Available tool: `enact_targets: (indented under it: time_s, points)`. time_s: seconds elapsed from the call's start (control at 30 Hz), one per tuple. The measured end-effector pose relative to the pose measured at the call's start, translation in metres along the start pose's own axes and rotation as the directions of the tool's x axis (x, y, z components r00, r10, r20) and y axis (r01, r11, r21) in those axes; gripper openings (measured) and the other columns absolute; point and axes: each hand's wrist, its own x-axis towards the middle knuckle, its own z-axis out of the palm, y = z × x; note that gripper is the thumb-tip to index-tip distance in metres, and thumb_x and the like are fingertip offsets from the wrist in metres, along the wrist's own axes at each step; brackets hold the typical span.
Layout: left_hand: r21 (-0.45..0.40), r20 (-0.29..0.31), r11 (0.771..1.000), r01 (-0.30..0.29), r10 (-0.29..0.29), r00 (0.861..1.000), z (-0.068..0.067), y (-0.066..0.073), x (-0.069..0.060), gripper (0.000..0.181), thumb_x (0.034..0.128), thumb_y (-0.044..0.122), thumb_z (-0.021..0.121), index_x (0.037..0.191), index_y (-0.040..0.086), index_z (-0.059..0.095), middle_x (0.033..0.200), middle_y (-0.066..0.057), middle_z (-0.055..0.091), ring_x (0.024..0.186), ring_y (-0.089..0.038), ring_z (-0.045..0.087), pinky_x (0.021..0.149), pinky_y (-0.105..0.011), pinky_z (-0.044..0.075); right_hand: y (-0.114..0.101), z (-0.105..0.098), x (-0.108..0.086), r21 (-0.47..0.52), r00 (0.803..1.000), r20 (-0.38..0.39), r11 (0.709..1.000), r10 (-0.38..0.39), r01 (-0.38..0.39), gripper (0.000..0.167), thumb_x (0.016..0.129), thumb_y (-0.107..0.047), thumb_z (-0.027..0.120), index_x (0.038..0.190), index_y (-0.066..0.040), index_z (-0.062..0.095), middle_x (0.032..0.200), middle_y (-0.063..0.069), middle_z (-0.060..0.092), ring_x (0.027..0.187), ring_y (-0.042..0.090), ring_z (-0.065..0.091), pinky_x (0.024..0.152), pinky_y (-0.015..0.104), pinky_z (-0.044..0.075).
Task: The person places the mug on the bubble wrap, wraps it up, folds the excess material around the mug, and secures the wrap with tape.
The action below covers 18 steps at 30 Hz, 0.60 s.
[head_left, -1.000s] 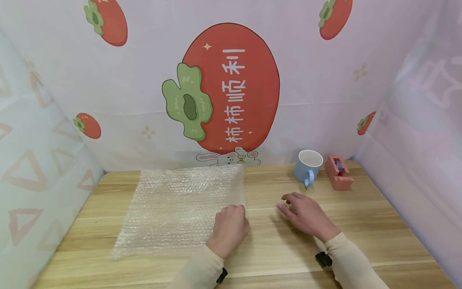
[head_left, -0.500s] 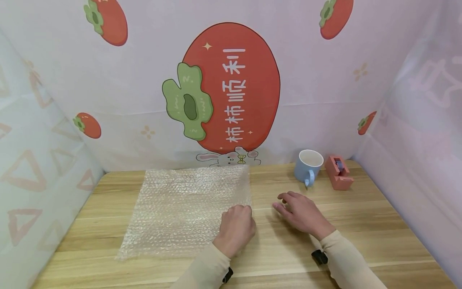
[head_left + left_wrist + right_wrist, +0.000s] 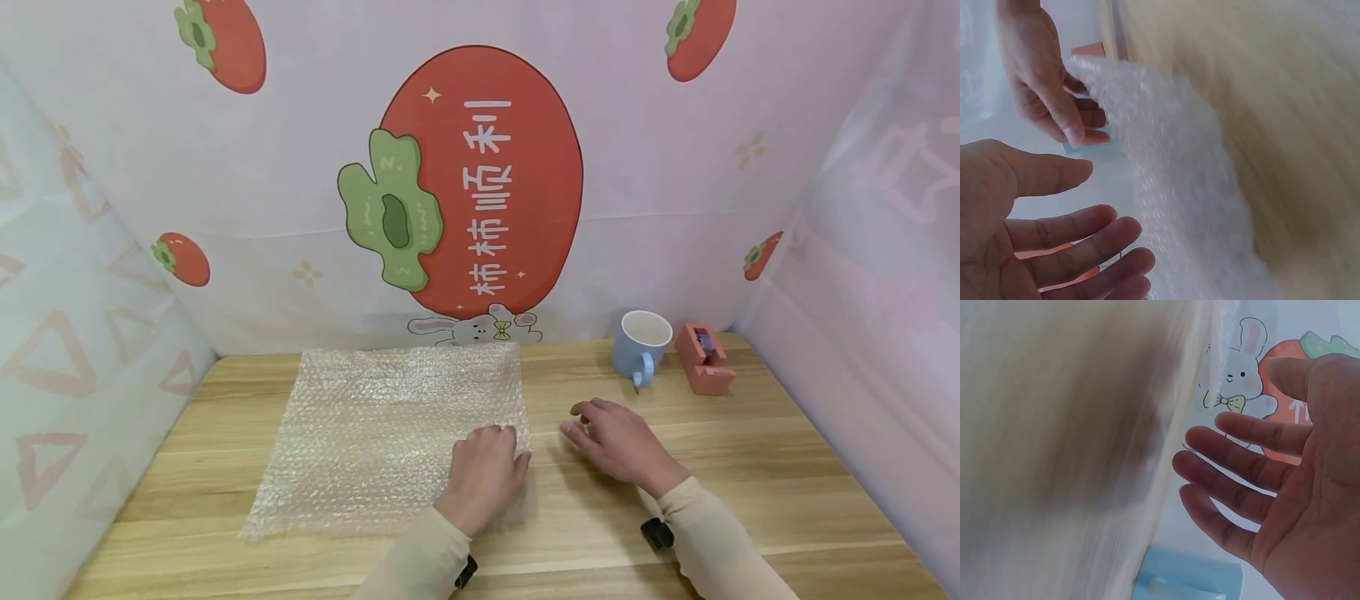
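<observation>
A clear sheet of bubble wrap [image 3: 367,433] lies spread on the wooden table, left of centre in the head view. Over its right part is my left hand [image 3: 483,475]. In the left wrist view that hand's fingers [image 3: 1094,250] are apart and loosely bent, with the bubble wrap [image 3: 1172,162] beyond them and nothing pinched. To the right of the sheet hovers my right hand [image 3: 618,442], holding nothing. The right wrist view shows its fingers [image 3: 1229,469] relaxed and spread, the palm facing left.
A light blue mug [image 3: 643,346] stands near the back right of the wooden table [image 3: 600,550], its handle toward me. Beside it sits a red tape dispenser [image 3: 703,360]. Printed cloth [image 3: 660,208] walls in the back and both sides.
The bubble wrap shifted slightly right, then stayed. My left hand went right with it, then drew back a little as its thumb spread outward. My right hand drifted slightly left.
</observation>
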Motion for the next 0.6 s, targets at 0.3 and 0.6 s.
enact_targets:
  time_s: [0.3,0.6]
  points:
    - [-0.017,-0.025,0.999,0.047,-0.047,0.999,-0.010,-0.025,-0.008,0.021,0.0869,0.023,0.079,0.083,0.004,0.070,0.074,-0.006,0.063,0.066,-0.024,0.063,0.052,-0.036,0.052,-0.007,0.007,0.002,0.039,0.999,0.016,0.999,-0.034,0.034,0.037,0.101,-0.037,0.061,0.114,-0.004,0.070,0.100,0.006,0.068,0.093,0.024,0.065,0.085,0.048,0.053]
    - [-0.061,-0.024,0.989,0.135,-0.137,0.990,-0.019,-0.050,-0.015,0.021,0.0873,0.020,0.078,0.094,0.001,0.072,0.088,-0.011,0.070,0.077,-0.030,0.067,0.059,-0.045,0.056,-0.017,0.017,0.008,0.043,0.997,0.060,0.998,-0.039,0.036,0.034,0.100,-0.037,0.064,0.112,-0.006,0.072,0.096,0.001,0.063,0.086,0.016,0.057,0.082,0.043,0.051]
